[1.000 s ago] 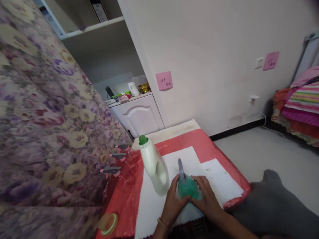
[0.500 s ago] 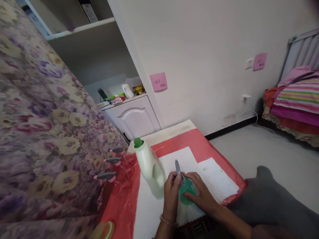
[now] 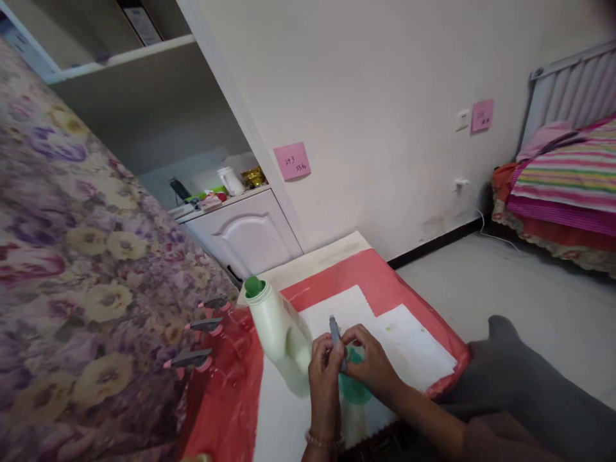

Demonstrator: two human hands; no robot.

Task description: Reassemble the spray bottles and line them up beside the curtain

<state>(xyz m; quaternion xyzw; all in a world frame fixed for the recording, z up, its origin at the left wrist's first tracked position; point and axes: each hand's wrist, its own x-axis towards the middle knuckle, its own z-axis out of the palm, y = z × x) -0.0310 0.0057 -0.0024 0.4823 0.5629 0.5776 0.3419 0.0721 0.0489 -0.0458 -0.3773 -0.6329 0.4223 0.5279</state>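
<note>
My left hand is closed around the grey spray head of a clear spray bottle that holds green liquid. Thumb and fingers of my right hand curl at the bottle's neck, just below the spray head. The bottle stands on white paper, partly hidden behind my fingers. Left of my hands, a large pale green jug is upright, with a green piece in its mouth.
Several clear spray bottles with grey and pink heads stand at the left on the red table cover. A floral curtain hangs beside them. Behind are a white cabinet and a wall; a bed is at the far right.
My right hand has moved from the bottle's body up to its neck, with the fingers drawn in. My left hand stays on the spray head. The view has shifted slightly.
</note>
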